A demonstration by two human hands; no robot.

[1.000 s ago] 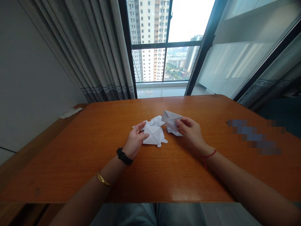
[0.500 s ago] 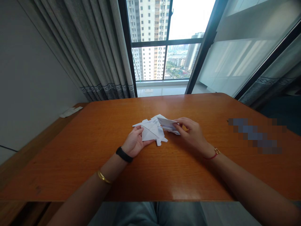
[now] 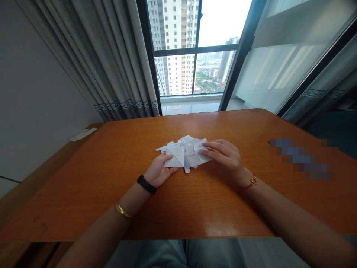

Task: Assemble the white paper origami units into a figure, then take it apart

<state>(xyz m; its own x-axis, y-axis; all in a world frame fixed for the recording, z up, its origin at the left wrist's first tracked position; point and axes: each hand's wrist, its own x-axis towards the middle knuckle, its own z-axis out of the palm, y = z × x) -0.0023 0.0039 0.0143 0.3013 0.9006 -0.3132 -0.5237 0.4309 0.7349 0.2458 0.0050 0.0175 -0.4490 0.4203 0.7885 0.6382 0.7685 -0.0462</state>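
A white folded paper figure [image 3: 191,152], with creased flaps and small pointed parts sticking out, is held just above the brown table [image 3: 173,208]. My left hand [image 3: 158,169] grips its near left corner, thumb on top and fingers underneath. At the right side, my right hand [image 3: 227,154] has its fingers on a flap of the same paper, with their tips on the upper face. What lies beneath the paper on that side is hidden.
A pixel-blurred bluish item [image 3: 299,158] lies at the table's right. Some pale paper [image 3: 83,134] rests on the wooden ledge at the left by the wall. Behind the table are a grey curtain [image 3: 122,67] and a window [image 3: 195,48].
The right flap, earlier lifted and pinched by my right hand, now lies flatter and opened out to the right. My right fingers have moved onto its top. My left hand keeps its hold.
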